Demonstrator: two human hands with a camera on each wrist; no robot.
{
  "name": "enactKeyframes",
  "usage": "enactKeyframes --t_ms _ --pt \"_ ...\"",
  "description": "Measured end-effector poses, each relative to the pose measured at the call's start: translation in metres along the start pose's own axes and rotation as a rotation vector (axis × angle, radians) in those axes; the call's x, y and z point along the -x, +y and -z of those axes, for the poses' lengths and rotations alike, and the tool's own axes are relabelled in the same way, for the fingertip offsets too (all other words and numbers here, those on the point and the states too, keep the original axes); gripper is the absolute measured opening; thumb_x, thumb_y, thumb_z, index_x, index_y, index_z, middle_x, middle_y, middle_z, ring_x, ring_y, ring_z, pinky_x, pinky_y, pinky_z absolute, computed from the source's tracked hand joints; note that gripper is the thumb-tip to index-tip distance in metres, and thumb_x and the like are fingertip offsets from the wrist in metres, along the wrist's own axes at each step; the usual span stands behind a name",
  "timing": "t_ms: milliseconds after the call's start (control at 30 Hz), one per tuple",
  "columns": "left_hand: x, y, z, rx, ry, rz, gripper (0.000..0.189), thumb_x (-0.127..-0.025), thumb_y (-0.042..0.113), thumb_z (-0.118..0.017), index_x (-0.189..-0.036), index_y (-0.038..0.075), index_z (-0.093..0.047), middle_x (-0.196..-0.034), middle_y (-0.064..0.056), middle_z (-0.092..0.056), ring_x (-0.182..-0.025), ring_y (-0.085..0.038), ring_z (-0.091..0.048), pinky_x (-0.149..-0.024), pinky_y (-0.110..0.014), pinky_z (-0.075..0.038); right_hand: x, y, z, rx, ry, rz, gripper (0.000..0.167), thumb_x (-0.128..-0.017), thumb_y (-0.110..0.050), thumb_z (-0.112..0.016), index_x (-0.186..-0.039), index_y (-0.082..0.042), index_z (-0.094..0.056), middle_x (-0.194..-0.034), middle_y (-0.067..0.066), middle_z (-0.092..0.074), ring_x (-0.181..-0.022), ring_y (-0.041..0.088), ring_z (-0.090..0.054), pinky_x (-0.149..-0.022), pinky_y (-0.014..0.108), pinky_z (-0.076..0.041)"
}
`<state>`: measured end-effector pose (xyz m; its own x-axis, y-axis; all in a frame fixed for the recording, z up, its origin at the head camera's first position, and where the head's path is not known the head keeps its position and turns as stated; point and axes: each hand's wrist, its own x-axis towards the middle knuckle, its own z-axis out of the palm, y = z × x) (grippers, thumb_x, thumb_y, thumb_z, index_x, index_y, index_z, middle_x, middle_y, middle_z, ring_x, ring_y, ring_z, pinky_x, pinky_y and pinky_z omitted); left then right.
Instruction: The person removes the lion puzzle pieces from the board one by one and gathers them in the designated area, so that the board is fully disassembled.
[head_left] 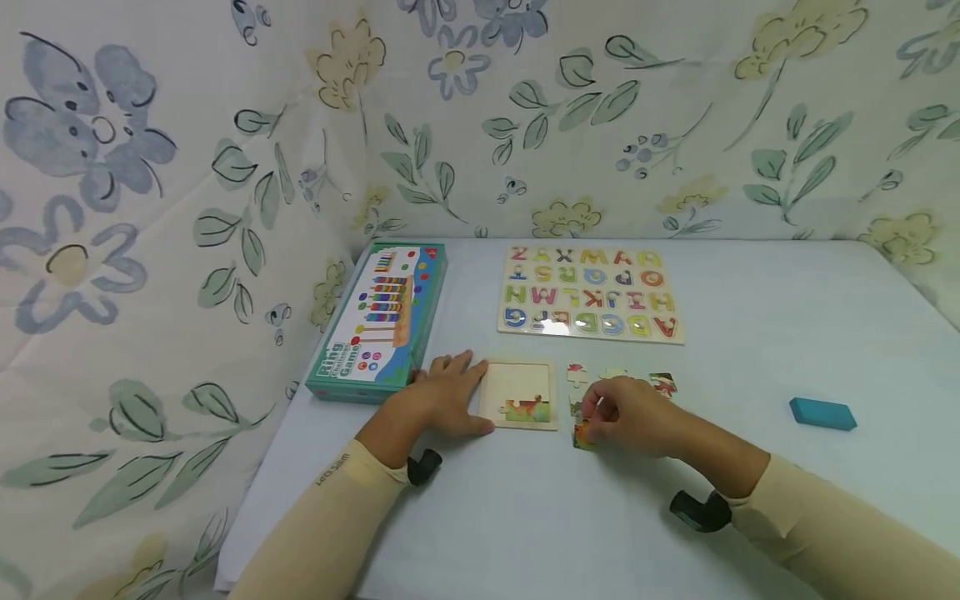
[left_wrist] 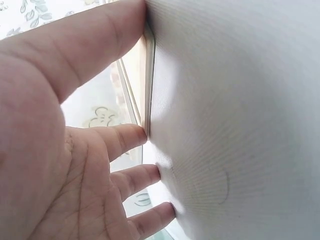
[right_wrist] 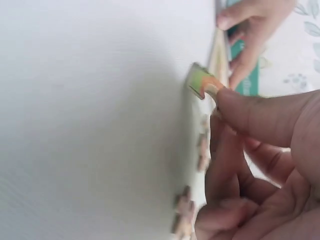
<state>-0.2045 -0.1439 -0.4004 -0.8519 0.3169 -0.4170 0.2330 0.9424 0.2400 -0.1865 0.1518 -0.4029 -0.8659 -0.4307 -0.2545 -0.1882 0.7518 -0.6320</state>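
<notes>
A small square wooden puzzle tray (head_left: 517, 375) lies on the table, with joined picture pieces (head_left: 528, 409) along its lower right. My left hand (head_left: 448, 400) rests at the tray's left side, fingers spread; in the left wrist view its thumb and index finger touch the tray's edge (left_wrist: 149, 75). To the right of the tray, my right hand (head_left: 637, 414) pinches a jigsaw piece (right_wrist: 200, 82) between thumb and fingers. That green and orange piece looks tilted in the right wrist view. Loose jigsaw pieces (head_left: 577, 373) lie about the right hand, some partly hidden beneath it.
Behind the tray lies a wooden alphabet board (head_left: 555, 287) with coloured letters. A ring game box (head_left: 375, 325) stands left, close to the left hand. A teal block (head_left: 822, 413) lies far right. Flowered cloth (head_left: 465, 125) hangs behind the white table (head_left: 525, 517).
</notes>
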Motion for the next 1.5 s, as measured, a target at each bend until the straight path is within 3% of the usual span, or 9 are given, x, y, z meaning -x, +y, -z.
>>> enactKeyframes --t_ms 167,433,667,833,1267,1367,1500 --pt "0.0 -0.003 0.0 0.003 -0.002 -0.009 0.098 -0.088 0.056 -0.073 -0.165 0.021 -0.022 -0.172 -0.009 -0.014 -0.155 -0.04 -0.015 -0.12 -0.067 -0.02 -0.001 0.001 -0.01 0.1 0.06 0.028 0.015 -0.084 -0.012 -0.084 -0.09 -0.016 -0.071 -0.081 -0.007 -0.064 -0.078 0.012 -0.056 -0.07 0.027 -0.049" --pt "0.0 -0.003 0.0 0.014 -0.005 -0.005 0.099 -0.088 0.056 -0.073 -0.165 0.021 -0.022 -0.172 -0.009 -0.013 -0.156 -0.039 -0.014 -0.121 -0.066 -0.019 -0.004 -0.013 -0.011 0.147 0.081 0.036 0.016 -0.084 -0.014 -0.085 -0.097 -0.014 -0.075 -0.082 -0.006 -0.064 -0.079 0.013 -0.056 -0.069 0.028 -0.05" --pt "-0.002 -0.005 -0.002 0.003 -0.004 0.006 0.099 -0.088 0.058 -0.073 -0.165 0.021 -0.023 -0.172 -0.008 -0.014 -0.155 -0.039 -0.015 -0.121 -0.066 -0.021 -0.034 -0.048 -0.023 0.208 0.04 0.046 0.027 -0.087 -0.023 -0.083 -0.111 -0.017 -0.074 -0.102 -0.001 -0.067 -0.093 0.017 -0.059 -0.086 0.04 -0.054" --pt "-0.002 -0.005 -0.003 -0.002 -0.01 0.012 0.099 -0.087 0.06 -0.073 -0.165 0.023 -0.023 -0.172 -0.007 -0.015 -0.156 -0.038 -0.015 -0.121 -0.066 -0.021 -0.053 -0.062 -0.039 0.243 -0.008 0.102 0.032 -0.085 -0.022 -0.084 -0.114 -0.015 -0.073 -0.107 0.001 -0.063 -0.095 0.017 -0.056 -0.09 0.038 -0.052" --pt "-0.001 0.0 0.001 0.002 0.003 0.021 0.099 -0.087 0.058 -0.074 -0.165 0.024 -0.024 -0.172 -0.006 -0.015 -0.156 -0.037 -0.015 -0.121 -0.065 -0.021 -0.054 -0.068 -0.041 0.197 -0.02 0.074 0.039 -0.083 -0.019 -0.086 -0.116 -0.014 -0.066 -0.108 0.002 -0.059 -0.097 0.019 -0.053 -0.091 0.038 -0.054" --pt "-0.001 0.0 0.001 0.007 0.0 0.022 0.099 -0.087 0.057 -0.075 -0.165 0.024 -0.024 -0.172 -0.006 -0.015 -0.156 -0.037 -0.015 -0.122 -0.065 -0.02 -0.054 -0.066 -0.041 0.154 0.004 0.074 0.029 -0.087 -0.017 -0.082 -0.111 -0.015 -0.066 -0.102 0.0 -0.061 -0.095 0.018 -0.055 -0.09 0.036 -0.054" --pt "-0.001 -0.001 0.001 0.012 -0.005 0.025 0.099 -0.087 0.057 -0.075 -0.165 0.024 -0.024 -0.172 -0.006 -0.015 -0.156 -0.037 -0.015 -0.121 -0.065 -0.019 -0.055 -0.065 -0.039 0.077 0.036 0.129 0.014 -0.091 -0.012 -0.077 -0.098 -0.017 -0.067 -0.088 -0.004 -0.062 -0.085 0.016 -0.056 -0.079 0.032 -0.051"
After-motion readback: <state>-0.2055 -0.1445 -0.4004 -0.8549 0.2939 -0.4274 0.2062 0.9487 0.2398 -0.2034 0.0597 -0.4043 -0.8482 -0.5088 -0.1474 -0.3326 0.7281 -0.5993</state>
